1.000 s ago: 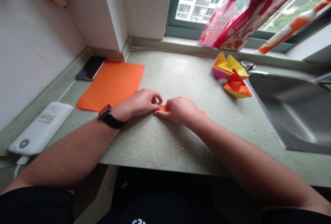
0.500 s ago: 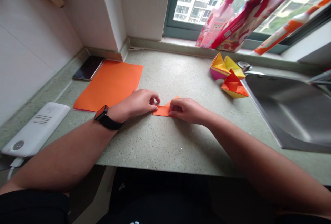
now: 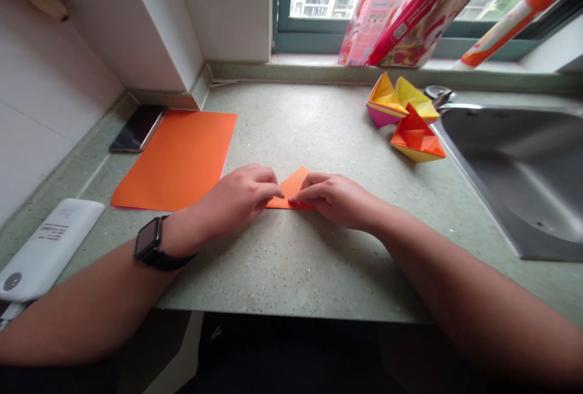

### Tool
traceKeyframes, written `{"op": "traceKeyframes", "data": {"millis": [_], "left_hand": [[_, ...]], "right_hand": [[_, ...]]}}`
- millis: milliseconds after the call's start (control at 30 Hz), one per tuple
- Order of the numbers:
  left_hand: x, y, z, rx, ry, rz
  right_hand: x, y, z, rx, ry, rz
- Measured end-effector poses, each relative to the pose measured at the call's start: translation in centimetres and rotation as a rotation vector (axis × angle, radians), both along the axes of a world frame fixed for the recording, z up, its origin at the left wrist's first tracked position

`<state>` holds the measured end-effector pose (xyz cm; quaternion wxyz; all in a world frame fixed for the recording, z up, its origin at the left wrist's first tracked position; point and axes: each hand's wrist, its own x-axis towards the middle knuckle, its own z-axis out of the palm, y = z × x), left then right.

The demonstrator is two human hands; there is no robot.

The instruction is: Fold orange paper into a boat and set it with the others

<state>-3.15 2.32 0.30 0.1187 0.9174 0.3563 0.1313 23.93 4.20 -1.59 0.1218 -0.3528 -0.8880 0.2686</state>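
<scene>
A small piece of orange folded paper (image 3: pixel 295 184) lies on the counter in front of me, its pointed top facing away and its straight edge towards me. My left hand (image 3: pixel 248 192), fingers curled together, holds the paper's left end against the counter, and its thumb is mostly hidden. My right hand (image 3: pixel 339 198) grips the right side, with fingertips pressed on the paper near its lower edge. The fingertips of both hands are close together but apart. A dark smartwatch (image 3: pixel 149 241) is on my left wrist.
Left of my hands lies a stack of orange paper sheets (image 3: pixel 182 157), with a phone (image 3: pixel 138 129) at its corner and a white power bank (image 3: pixel 52 248) nearer. Several folded paper boats (image 3: pixel 418 136) stand beside the steel sink (image 3: pixel 523 181). Bottles and a pouch (image 3: pixel 423 11) line the windowsill.
My left hand has come further over the paper, its fingers now curled down. My right hand has shifted off the peak, so more of the triangle shows. The camera view has also shifted.
</scene>
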Motion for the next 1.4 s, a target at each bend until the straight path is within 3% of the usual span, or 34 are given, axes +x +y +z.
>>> {"op": "traceKeyframes", "data": {"millis": [133, 367, 567, 833, 967, 1067, 1133, 1233, 1400], "left_hand": [[0.6, -0.4, -1.0, 0.011, 0.051, -0.168], [0.3, 0.4, -0.8, 0.038, 0.15, -0.18], [-0.8, 0.5, 0.5, -0.024, 0.25, -0.072], [-4.1, 0.0, 1.1, -0.103, 0.305, 0.1], [-3.9, 0.2, 2.1, 0.012, 0.283, 0.172], [-2.1, -0.1, 1.9, 0.17, 0.081, 0.228], [-0.6, -0.6, 1.0, 0.153, -0.037, 0.112], [1.2, -1.2, -0.9, 0.05, -0.016, -0.14], [1.8, -1.3, -2.5, -0.033, 0.088, -0.194]], "right_hand": [[0.6, 0.5, 0.3, -0.041, 0.024, 0.022], [0.2, 0.5, 1.1, -0.101, -0.086, -0.062], [0.5, 0.6, 1.4, -0.134, -0.144, -0.108], [1.3, 1.1, 1.3, -0.121, -0.199, -0.141], [1.2, 1.0, 1.9, -0.149, -0.22, -0.135], [1.2, 0.9, 2.6, -0.169, -0.229, -0.172], [1.2, 1.1, 2.8, -0.184, -0.23, -0.194], [1.3, 1.3, 2.8, -0.199, -0.224, -0.185], [1.3, 1.4, 2.9, -0.158, -0.295, -0.211]]}}
